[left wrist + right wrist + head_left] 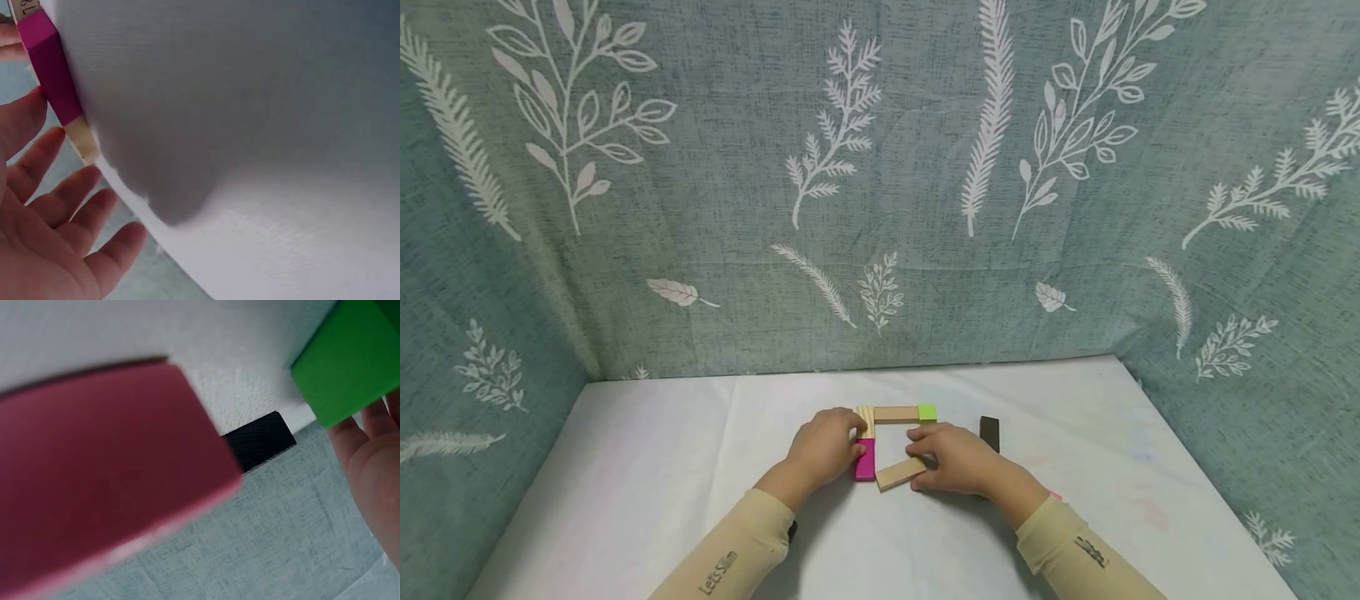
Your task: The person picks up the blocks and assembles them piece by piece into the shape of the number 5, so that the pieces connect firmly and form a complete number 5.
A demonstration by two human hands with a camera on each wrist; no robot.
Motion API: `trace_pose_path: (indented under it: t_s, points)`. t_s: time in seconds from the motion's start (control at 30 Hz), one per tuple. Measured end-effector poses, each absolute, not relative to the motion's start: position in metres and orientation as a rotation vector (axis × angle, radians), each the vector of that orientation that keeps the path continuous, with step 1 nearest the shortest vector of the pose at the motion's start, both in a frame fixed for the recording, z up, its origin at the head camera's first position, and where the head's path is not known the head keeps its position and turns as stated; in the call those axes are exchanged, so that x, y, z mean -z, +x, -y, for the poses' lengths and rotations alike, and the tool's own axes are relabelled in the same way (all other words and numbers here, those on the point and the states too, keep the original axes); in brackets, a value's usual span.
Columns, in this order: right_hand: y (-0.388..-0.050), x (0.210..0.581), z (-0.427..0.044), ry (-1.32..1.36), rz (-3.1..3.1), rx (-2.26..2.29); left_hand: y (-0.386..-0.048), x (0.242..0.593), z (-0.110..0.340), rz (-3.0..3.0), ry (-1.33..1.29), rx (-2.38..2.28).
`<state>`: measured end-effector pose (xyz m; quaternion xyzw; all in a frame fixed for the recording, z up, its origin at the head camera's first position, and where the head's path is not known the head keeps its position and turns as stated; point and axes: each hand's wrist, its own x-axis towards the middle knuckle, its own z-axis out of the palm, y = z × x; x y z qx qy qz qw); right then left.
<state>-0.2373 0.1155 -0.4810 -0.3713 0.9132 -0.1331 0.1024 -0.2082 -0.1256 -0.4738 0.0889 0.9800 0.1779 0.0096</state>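
Resting at left with fingers loosely spread, the left hand touches a pale block and a magenta block; next, a plain block lies slanted on the table, pinched by the right hand; rightmost, a black block.

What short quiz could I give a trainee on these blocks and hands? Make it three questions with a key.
1. True or false: the right hand touches the slanted wooden block.

2. In the head view, which block adjoins the lime block?
A: a black block
B: a pink block
C: a plain wooden block

3. Fill in the colour: the left hand has its thumb at the ____ block.

Key:
1. True
2. C
3. Magenta
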Motion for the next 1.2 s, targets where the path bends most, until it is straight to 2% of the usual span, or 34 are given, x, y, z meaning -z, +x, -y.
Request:
trace_pose_path:
  t_s: [0.4, 0.77, 1.2]
  points:
    - [-0.235, 0.467, -0.134, -0.999, -2.735, 0.505, -0.202, 0.474, 0.117, -3.126, 0.346, -0.389]
    - [-0.24, 0.446, -0.175, -0.83, -2.892, 0.695, -0.194, 0.47, 0.131, -3.179, 0.32, -0.54]
    - [-0.225, 0.447, -0.203, -0.552, -2.879, 0.485, -0.179, 0.472, 0.142, -3.153, 0.331, -0.698]
